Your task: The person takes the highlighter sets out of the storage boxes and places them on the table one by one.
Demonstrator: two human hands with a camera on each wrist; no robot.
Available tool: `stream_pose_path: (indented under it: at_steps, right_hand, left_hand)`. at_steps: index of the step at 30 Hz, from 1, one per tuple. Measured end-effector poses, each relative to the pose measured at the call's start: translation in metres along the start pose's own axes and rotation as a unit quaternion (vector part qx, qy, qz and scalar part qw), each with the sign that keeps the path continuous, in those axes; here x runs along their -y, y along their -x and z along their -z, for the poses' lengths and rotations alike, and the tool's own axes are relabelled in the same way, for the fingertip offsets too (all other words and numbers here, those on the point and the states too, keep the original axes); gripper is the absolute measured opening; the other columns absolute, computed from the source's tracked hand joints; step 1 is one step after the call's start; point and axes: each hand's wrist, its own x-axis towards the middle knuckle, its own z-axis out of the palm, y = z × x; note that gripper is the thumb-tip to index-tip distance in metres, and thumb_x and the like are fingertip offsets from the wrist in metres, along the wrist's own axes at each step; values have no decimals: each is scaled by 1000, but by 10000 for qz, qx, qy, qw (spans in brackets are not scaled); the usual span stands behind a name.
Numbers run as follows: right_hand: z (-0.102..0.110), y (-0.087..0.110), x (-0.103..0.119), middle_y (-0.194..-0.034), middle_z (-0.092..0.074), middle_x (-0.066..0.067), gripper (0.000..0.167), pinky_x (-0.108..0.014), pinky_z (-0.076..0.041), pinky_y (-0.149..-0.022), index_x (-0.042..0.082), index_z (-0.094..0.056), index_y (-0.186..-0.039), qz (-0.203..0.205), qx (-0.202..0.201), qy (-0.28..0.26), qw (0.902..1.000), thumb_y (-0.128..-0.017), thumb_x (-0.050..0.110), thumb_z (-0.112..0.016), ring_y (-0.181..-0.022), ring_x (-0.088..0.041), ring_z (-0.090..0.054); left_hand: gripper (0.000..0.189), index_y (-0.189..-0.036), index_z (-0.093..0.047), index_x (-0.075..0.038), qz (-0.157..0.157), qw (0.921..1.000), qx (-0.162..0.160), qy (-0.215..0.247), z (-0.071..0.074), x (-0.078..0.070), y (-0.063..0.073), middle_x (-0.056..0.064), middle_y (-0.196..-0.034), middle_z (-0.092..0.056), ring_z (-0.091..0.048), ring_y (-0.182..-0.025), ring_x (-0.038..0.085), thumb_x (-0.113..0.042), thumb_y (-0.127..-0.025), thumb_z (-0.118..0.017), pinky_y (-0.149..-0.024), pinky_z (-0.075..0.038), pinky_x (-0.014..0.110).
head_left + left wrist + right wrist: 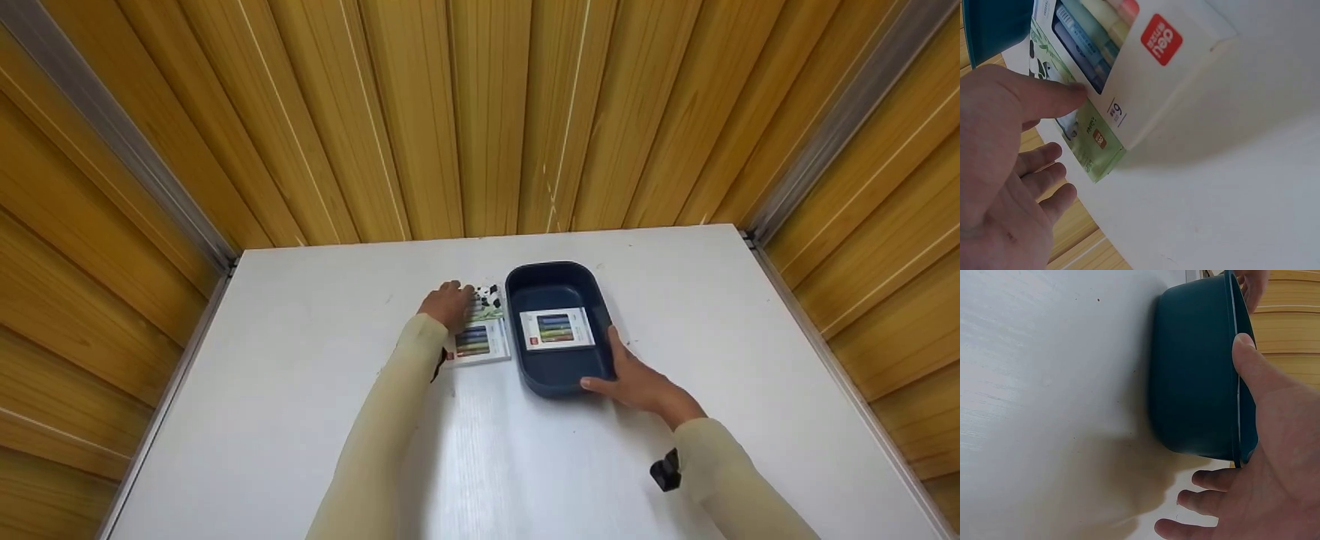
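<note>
Blue tub (555,372), on white table (300,420); inside, one marker box (556,328). Second marker box (480,343): on table, just beside tub, left. Green panda packet (489,301): at that box's far edge. Left hand (447,306): at packet, fingers loosely parted, thumb over packet. Right hand (636,381): spread wide at tub's near right corner, thumb against tub.

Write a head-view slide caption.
Left hand at a panda pack and marker pack, right hand on a bin holding another marker pack.
</note>
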Motion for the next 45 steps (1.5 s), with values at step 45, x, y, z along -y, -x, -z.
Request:
stream_pose_path:
  at_steps: [45]
  right_hand:
    - [2, 2, 2, -160, 11, -25, 120, -61, -11, -117, 8, 23, -151, 168, 49, -114, 9998, -84, 65, -59, -147, -45, 2]
  left_hand:
    - [52, -144, -43, -14, -911, 9946, -474, 129, 26, -36, 15, 11, -145, -46, -46, -134, 25, -26, -96, -58, -109, -42, 42]
